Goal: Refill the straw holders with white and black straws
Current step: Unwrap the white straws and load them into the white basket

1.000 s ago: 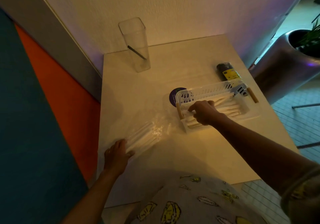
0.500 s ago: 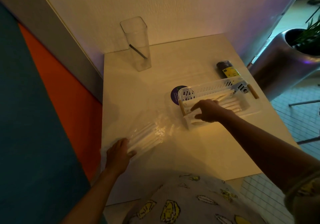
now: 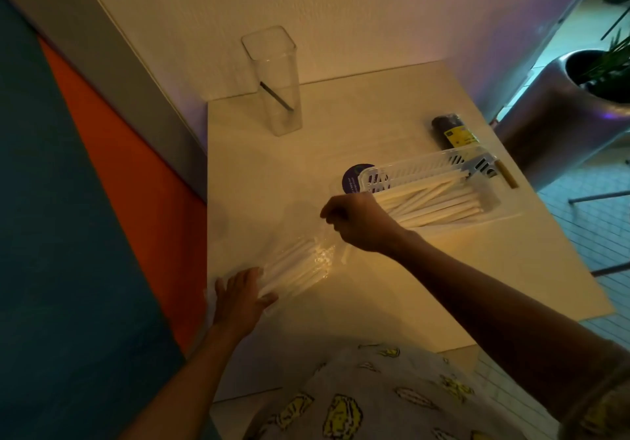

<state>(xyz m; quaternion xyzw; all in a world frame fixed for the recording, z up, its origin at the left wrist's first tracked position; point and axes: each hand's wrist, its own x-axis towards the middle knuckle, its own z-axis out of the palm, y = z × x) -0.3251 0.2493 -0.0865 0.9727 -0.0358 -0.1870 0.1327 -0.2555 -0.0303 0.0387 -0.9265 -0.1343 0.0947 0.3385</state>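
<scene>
Left hand (image 3: 240,298) fingers (image 3: 252,277) flat on straw bag (image 3: 300,264) on bench (image 3: 392,300); right hand (image 3: 358,223) fingers curled above bag's open end, grip hidden. White straws (image 3: 439,202) fill basket (image 3: 422,170).

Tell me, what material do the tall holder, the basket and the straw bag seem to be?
Tall holder: clear hard plastic or glass, the black straw shows through. Basket: white moulded plastic, slotted walls. Straw bag: thin clear film, crinkled and glossy.

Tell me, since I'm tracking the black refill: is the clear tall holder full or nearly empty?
Nearly empty. The clear tall holder stands upright with just one black straw leaning inside; the rest is see-through.
</scene>
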